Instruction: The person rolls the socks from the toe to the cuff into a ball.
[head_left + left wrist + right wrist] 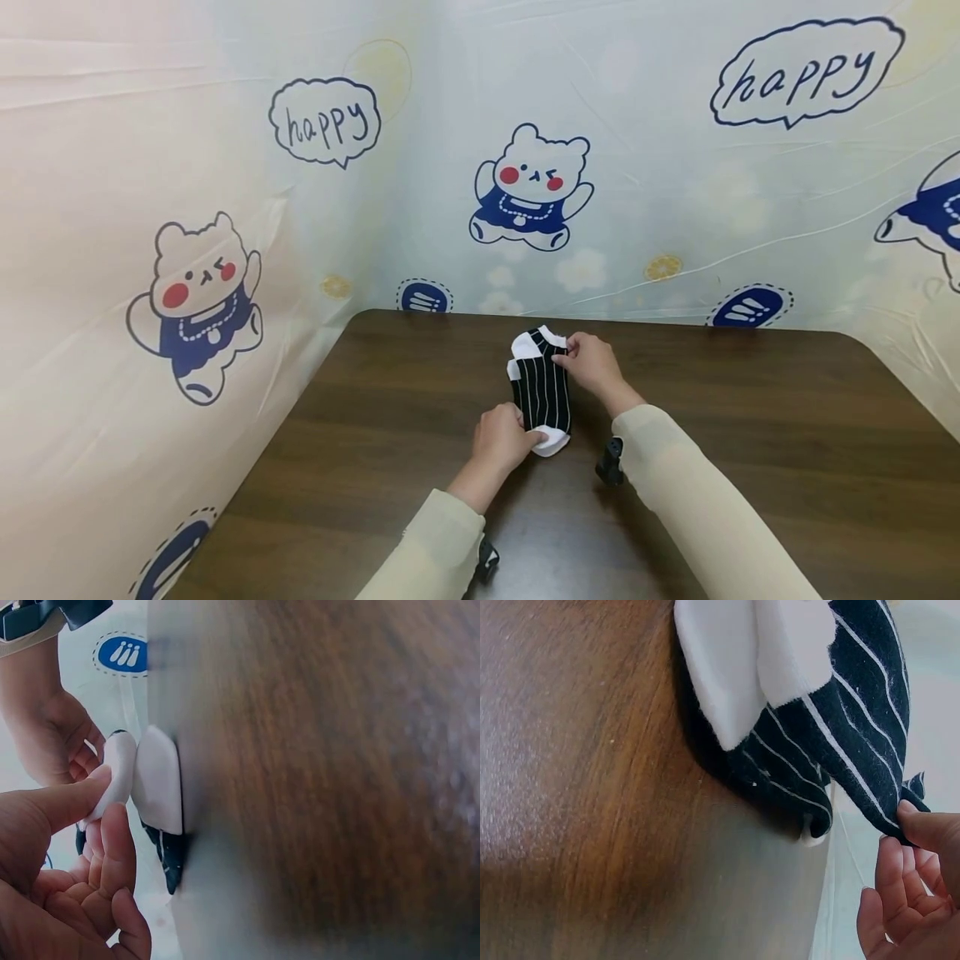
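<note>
Two black socks with white pinstripes and white toes and heels lie one over the other on the table in the head view. My left hand (504, 437) pinches the upper sock (542, 396) at its white toe, between thumb and fingers. At the opening end, my right hand (596, 367) pinches the black edge of that same sock. The right wrist view has the upper sock's striped fabric (870, 697) lifted off the lower sock (780, 761). In the left wrist view, the lower sock's white toe (159, 787) rests on the tabletop beside the pinched toe (120, 765).
A dark brown wooden table (360, 450) carries the socks, which are near its far edge. Pale cloth (645, 192) printed with bears and "happy" bubbles hangs behind and at the sides. Black wrist devices (611, 461) are strapped below both sleeves.
</note>
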The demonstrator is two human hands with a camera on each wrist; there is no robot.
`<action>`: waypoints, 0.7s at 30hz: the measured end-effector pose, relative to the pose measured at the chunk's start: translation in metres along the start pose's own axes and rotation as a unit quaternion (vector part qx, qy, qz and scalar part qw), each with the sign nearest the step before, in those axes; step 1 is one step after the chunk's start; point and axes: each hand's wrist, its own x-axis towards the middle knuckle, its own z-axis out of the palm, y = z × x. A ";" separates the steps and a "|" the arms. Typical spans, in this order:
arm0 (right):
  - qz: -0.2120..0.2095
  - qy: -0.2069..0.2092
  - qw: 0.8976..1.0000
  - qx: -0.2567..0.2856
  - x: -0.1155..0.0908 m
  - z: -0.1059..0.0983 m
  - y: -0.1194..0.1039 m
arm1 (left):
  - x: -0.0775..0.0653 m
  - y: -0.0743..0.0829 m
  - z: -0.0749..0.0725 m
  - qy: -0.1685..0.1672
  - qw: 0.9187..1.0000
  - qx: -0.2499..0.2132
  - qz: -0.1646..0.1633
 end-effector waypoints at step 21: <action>0.006 -0.020 0.999 -0.032 0.007 0.016 0.009 | 0.003 -0.005 0.006 -0.006 1.000 0.002 -0.008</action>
